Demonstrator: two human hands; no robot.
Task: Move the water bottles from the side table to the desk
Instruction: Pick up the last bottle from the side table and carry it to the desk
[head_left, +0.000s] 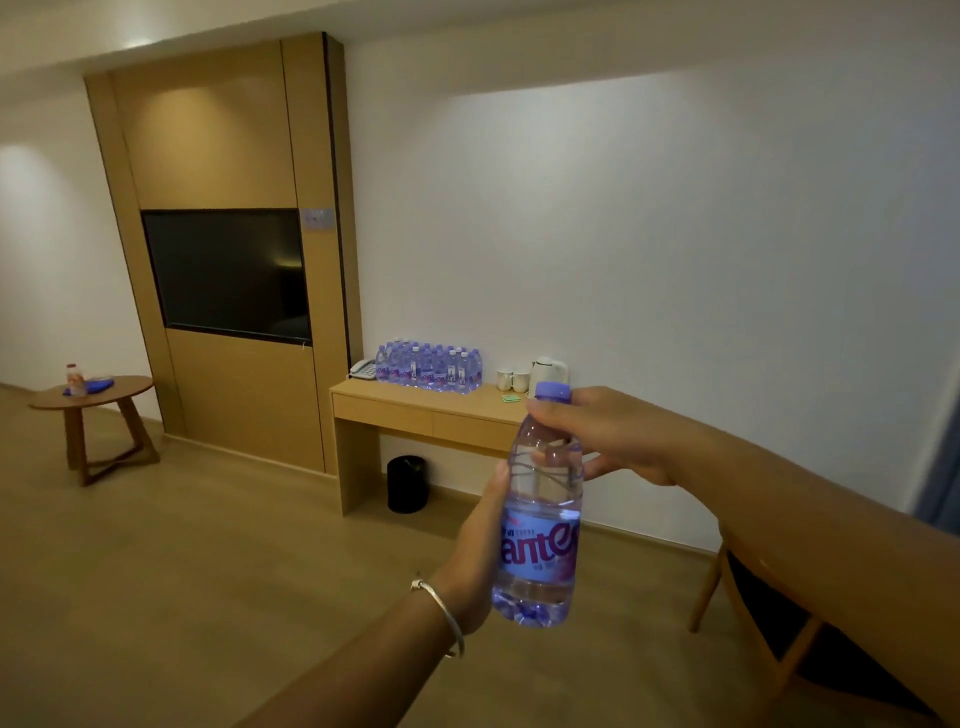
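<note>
While both hands are up in front of the chest, a clear water bottle (537, 512) with a purple cap and blue label is held upright in mid-air between them, well apart from any furniture. The left hand (475, 540), with a thin bracelet (441, 613) at the wrist, wraps the bottle's lower half from behind, fingers closed around the label. The right hand (608, 431) pinches the neck just under the cap, thumb and fingers clamped on it.

Across the room a wooden desk (431, 410) stands against the white wall, beside a wood panel holding a dark television (226, 273). A cluster of similar bottles (428, 366) already stands on its top, next to a telephone (363, 369), with two cups (511, 379) and a white kettle (550, 374) further right. A black bin (408, 483) sits beneath. Far left, a small round table (93, 397) carries one differently coloured bottle; whether that counts among the ones to move cannot be told.

The step in hand looks like the carry: a bottle picked up and facing its destination, not yet delivered. The next move calls for walking over to the desk and setting the bottle down upright on the bare wood near the cluster, clear of the cups and kettle, without knocking its neighbours.
</note>
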